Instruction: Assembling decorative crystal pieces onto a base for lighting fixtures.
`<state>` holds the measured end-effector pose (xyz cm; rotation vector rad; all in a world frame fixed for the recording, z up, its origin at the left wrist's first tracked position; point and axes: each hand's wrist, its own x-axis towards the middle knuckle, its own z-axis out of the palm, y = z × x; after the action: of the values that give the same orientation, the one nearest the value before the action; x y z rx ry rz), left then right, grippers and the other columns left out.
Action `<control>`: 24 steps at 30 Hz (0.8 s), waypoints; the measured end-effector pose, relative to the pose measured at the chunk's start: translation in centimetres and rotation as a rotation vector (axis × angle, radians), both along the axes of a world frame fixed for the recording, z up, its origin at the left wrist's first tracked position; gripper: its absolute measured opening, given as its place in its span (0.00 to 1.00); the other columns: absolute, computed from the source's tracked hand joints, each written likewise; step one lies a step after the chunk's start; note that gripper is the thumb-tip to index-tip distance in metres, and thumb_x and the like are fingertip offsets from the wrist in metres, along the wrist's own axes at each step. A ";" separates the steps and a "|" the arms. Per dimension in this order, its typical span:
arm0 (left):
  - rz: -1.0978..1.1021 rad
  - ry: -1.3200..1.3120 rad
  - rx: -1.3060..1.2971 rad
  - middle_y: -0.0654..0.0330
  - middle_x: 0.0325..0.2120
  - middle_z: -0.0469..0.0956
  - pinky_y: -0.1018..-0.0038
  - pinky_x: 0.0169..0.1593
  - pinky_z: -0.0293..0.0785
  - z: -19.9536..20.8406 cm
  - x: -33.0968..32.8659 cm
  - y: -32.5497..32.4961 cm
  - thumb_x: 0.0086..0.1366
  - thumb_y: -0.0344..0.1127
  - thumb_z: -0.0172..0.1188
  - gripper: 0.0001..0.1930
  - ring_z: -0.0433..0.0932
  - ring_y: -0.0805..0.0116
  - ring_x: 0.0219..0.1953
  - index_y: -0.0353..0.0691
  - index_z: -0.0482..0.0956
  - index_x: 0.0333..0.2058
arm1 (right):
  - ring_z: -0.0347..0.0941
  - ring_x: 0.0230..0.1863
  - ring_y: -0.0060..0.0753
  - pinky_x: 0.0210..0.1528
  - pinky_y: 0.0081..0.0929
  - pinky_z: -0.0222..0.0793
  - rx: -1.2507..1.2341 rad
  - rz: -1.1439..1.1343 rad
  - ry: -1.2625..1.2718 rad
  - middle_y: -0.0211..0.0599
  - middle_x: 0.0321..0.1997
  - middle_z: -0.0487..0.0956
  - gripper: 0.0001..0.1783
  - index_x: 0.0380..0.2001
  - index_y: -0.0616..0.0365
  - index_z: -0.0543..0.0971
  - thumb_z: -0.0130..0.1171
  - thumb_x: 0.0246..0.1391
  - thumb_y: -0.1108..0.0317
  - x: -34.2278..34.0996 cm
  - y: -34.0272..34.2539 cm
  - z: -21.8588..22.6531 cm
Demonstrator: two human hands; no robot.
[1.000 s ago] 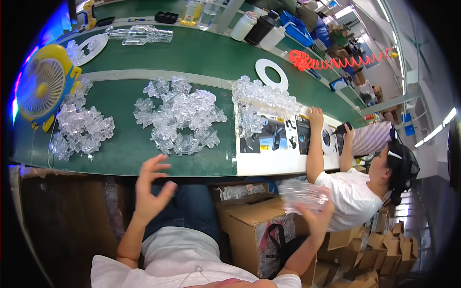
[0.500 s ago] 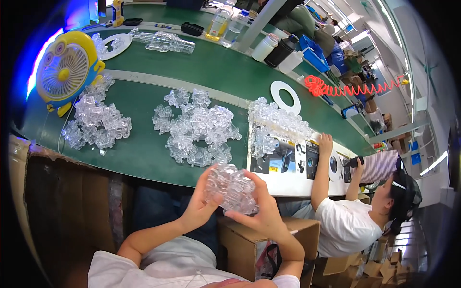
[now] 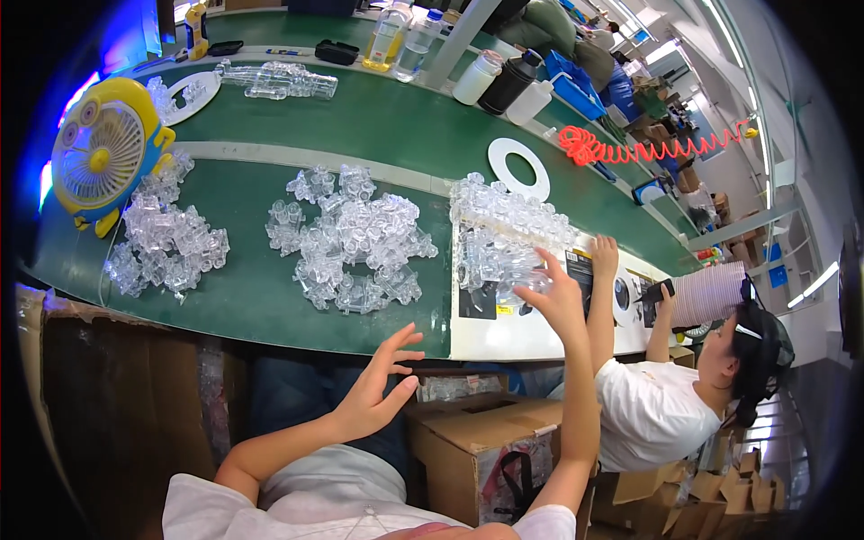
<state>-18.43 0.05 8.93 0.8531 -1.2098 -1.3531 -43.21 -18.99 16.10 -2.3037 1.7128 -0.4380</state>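
Observation:
My left hand [image 3: 373, 382] is held in the air before the table's front edge, fingers apart and nothing in it. My right hand [image 3: 556, 297] reaches over the white board, thumb and forefinger spread beside a heap of clear plastic parts [image 3: 508, 220]. Clear parts lie just past its fingertips; whether they touch is hard to tell. A second heap of clear plastic parts [image 3: 351, 238] lies on the green table [image 3: 243, 315] in the middle. Another clear pile [image 3: 171, 234] sits at the left by a yellow and blue fan [image 3: 103, 157].
A co-worker [image 3: 666, 405] sits at the right, one hand on the white board [image 3: 486, 337] and the other at a dark object. A white ring [image 3: 540, 184], several bottles [image 3: 477, 79] and a red coiled hose [image 3: 585, 148] are farther back. Below stands a cardboard box [image 3: 450, 450].
The cluster of clear parts has left my hands and now appears among the parts on the white board. My right hand moved right and forward; my hands have separated and opened.

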 end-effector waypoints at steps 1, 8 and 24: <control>-0.001 -0.005 -0.002 0.49 0.60 0.56 0.66 0.56 0.63 -0.1 0.2 0.1 0.65 0.29 0.46 0.32 0.65 0.59 0.58 0.39 0.43 0.65 | 0.77 0.40 0.45 0.44 0.31 0.70 0.051 0.073 -0.005 0.48 0.38 0.80 0.39 0.56 0.51 0.68 0.69 0.37 0.56 -0.3 -1.2 -1.2; 0.076 0.002 0.054 0.50 0.59 0.58 0.69 0.55 0.64 -0.9 0.9 1.0 0.65 0.28 0.46 0.31 0.67 0.61 0.56 0.38 0.46 0.64 | 0.76 0.39 0.49 0.43 0.33 0.70 0.000 0.076 -0.113 0.52 0.37 0.78 0.36 0.54 0.53 0.68 0.66 0.40 0.57 2.7 -2.6 -5.4; 0.054 -0.044 0.089 0.51 0.57 0.63 0.69 0.54 0.64 -0.2 3.0 1.3 0.61 0.29 0.48 0.26 0.68 0.61 0.55 0.32 0.58 0.58 | 0.73 0.38 0.21 0.42 0.18 0.67 0.902 0.013 -0.391 0.30 0.35 0.79 0.08 0.36 0.61 0.76 0.60 0.50 0.73 -6.8 17.1 2.6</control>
<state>-15.47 1.36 8.69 0.9764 -1.1589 -1.3592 -49.99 -1.89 18.75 -1.4608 1.3081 -0.0602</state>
